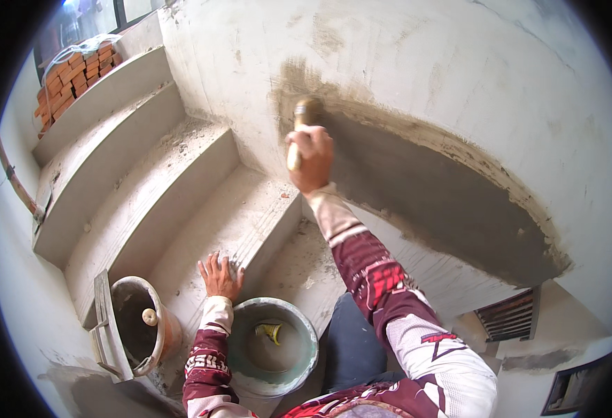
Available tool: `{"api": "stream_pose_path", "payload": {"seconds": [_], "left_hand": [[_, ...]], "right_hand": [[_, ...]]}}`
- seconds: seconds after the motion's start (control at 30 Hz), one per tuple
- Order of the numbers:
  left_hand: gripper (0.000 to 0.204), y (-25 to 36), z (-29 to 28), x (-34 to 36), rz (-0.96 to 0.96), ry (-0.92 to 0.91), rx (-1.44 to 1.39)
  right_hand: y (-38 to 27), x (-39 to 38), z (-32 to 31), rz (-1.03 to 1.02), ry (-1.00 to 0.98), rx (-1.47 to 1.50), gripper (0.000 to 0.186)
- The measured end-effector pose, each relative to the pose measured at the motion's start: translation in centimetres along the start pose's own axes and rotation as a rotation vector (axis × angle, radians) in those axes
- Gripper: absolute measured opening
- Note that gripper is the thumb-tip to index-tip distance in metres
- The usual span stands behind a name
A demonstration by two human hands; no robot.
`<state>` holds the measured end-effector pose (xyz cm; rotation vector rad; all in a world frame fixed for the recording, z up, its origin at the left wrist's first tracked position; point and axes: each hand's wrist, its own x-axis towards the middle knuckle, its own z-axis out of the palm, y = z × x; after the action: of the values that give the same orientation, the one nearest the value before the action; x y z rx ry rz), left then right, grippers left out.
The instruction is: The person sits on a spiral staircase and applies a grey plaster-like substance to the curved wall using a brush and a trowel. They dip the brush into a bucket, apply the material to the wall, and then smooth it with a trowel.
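Fingers: right hand [311, 155] wrapped around brush [304, 118] against wet grey patch [431, 195] on wall; left hand [221, 275] spread flat on step [250, 223].
Risk: leaning weight could slip the palm on gritty cement, likely tipping the bucket [272, 347].

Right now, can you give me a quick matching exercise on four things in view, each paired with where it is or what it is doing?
Things:
1. right hand
2. left hand
3. green bucket
4. stack of bricks

Places or states:
A. top left, at the head of the steps
B. spread flat on a step
C. gripping a brush against the wet grey patch of wall
D. on the floor below the steps, a yellow thing inside

Pairs: 1-C, 2-B, 3-D, 4-A
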<state>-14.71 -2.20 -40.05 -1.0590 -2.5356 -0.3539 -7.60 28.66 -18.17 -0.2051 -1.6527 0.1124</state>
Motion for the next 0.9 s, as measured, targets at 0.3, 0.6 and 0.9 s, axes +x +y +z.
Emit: {"api": "stream_pose_path", "payload": {"seconds": [0.3, 0.6, 0.9], "left_hand": [[0.051, 0.4, 0.0, 0.1, -0.020, -0.019, -0.020], [0.049, 0.7, -0.4, 0.2, -0.047, -0.092, 0.006], [0.045, 0.9, -0.6, 0.1, -0.007, -0.093, 0.037]], "right_hand": [[1.0, 0.3, -4.8, 0.049, -0.031, 0.120, 0.020], [6.6, -3.9, -30.6, 0.098, 0.166, -0.342, 0.018], [8.5, -7.4, -41.1, 0.158, 0.401, -0.838, 0.012]]}}
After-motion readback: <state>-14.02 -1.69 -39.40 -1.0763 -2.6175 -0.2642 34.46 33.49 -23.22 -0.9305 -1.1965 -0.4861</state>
